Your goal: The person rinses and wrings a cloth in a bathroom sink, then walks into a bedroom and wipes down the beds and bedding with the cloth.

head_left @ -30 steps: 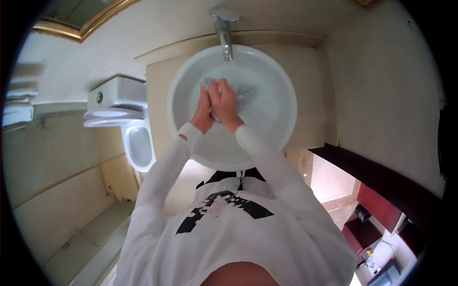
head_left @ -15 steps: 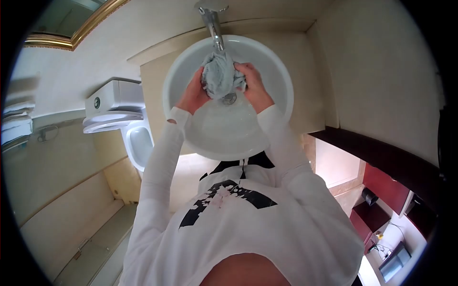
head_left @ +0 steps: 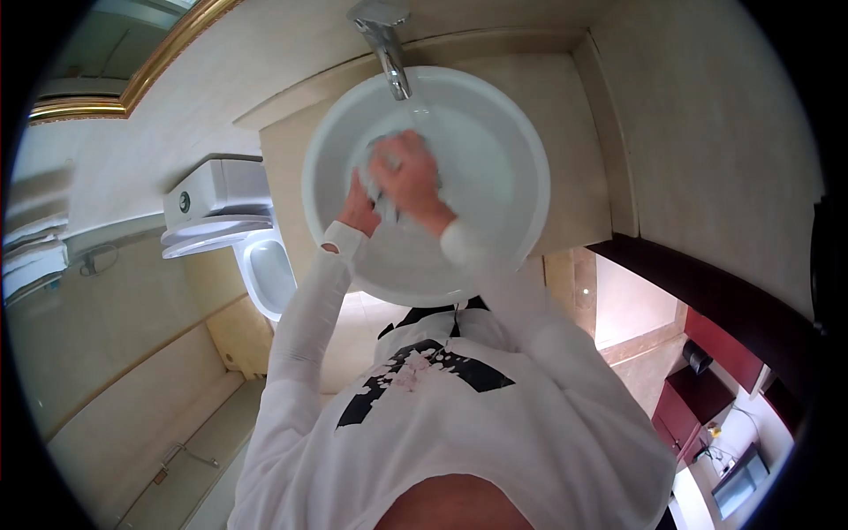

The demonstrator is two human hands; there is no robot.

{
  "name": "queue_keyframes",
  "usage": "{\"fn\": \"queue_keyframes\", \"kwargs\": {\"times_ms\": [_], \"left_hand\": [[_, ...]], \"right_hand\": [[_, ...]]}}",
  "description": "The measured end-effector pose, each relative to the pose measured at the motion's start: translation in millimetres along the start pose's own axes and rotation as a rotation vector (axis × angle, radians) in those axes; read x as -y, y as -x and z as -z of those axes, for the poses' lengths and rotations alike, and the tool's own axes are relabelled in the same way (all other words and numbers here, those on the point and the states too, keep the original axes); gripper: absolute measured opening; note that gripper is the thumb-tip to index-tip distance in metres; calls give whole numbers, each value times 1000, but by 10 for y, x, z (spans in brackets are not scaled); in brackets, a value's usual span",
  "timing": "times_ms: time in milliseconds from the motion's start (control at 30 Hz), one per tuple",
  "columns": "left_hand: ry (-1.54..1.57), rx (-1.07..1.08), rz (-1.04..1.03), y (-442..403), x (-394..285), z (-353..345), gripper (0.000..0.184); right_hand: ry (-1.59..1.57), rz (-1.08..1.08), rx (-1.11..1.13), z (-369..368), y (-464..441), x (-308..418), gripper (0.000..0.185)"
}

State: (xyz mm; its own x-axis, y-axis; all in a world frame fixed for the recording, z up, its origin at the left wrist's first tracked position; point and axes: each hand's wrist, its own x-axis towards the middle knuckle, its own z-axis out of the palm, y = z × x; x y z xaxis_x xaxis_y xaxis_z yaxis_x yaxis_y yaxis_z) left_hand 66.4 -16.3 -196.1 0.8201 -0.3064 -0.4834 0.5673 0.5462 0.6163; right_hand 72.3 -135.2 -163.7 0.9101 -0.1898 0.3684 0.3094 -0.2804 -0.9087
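Observation:
A wet grey-blue cloth is bunched low in the white washbasin, mostly covered by my hands. My left hand grips the cloth's left side, thumb pointing up. Over the top of it lies my right hand, fingers curled onto the cloth and smeared by motion. Above the basin's back edge stands a chrome faucet, its spout pointing down into the bowl, apart from my hands. The drain is hidden beneath my hands and the cloth.
A beige counter surrounds the basin, with walls behind and to the right. To the left is a white toilet with its lid raised. A gold-framed mirror hangs at upper left. Dark red furniture shows at lower right.
The cloth has moved down from under the spout into the bowl. My right hand has swung left from the cloth's right side to on top of it. My left hand has dropped slightly.

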Motion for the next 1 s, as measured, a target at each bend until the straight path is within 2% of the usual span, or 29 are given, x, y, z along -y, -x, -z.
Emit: {"fn": "queue_keyframes", "kwargs": {"times_ms": [67, 133, 167, 200, 267, 300, 367, 433, 467, 500, 567, 600, 633, 667, 700, 767, 800, 867, 933, 1000], "left_hand": [[-73, -136, 101, 20, -68, -182, 44], [-143, -118, 124, 19, -84, -360, 41], [-146, -204, 107, 23, -81, -382, 41], [-150, -292, 92, -11, -92, -400, 42], [-62, -260, 127, -38, -197, -476, 43], [18, -244, 152, 3, -260, -528, 44], [89, -222, 173, -10, -318, -604, 45], [-50, -136, 160, 35, -329, -592, 44], [-119, -104, 149, 92, -360, -540, 44], [-263, -50, 52, 29, -368, -399, 45], [-286, -105, -9, 77, -438, -245, 52], [-299, -141, -63, 59, -465, -190, 60], [-296, -152, -73, 45, -483, -83, 60], [-306, -177, 83, 35, -508, 51, 67], [-314, -198, 241, 36, -527, 129, 75], [-232, -175, 273, 78, -513, 28, 79], [-152, -147, 313, 98, -491, -39, 83], [-104, -135, 299, 97, -393, -188, 83], [-64, -106, 278, -25, -408, -193, 83], [172, -121, 247, -12, -366, 12, 77]], "right_hand": [[55, -372, -92, 74, -238, -470, 15], [-28, -449, -63, 115, -137, -550, 16], [-125, -522, -24, 126, -119, -570, 17], [-111, -516, -38, 121, -90, -488, 17], [-138, -306, -32, 73, 74, -190, 21], [-132, -317, -29, 90, 138, -72, 21], [-98, -154, 94, 105, 153, 75, 24], [112, 5, 48, 145, 77, -411, 25], [183, -388, 25, 230, -76, -472, 20], [457, -231, 70, 340, -153, -802, 26], [904, -179, 353, 621, -230, -978, 29], [894, -160, 358, 640, -231, -945, 29], [834, -235, 170, 660, -139, -885, 31], [769, -314, -16, 656, -78, -837, 33], [765, -311, -10, 594, -49, -862, 33], [1049, -46, -90, 402, -5, -959, 39], [1046, -44, -90, 308, -54, -957, 39], [-30, -688, 220, 110, -140, -878, 35], [243, -265, 131, -145, -47, -492, 31], [15, -214, 45, -214, 1, 165, 32]]}}
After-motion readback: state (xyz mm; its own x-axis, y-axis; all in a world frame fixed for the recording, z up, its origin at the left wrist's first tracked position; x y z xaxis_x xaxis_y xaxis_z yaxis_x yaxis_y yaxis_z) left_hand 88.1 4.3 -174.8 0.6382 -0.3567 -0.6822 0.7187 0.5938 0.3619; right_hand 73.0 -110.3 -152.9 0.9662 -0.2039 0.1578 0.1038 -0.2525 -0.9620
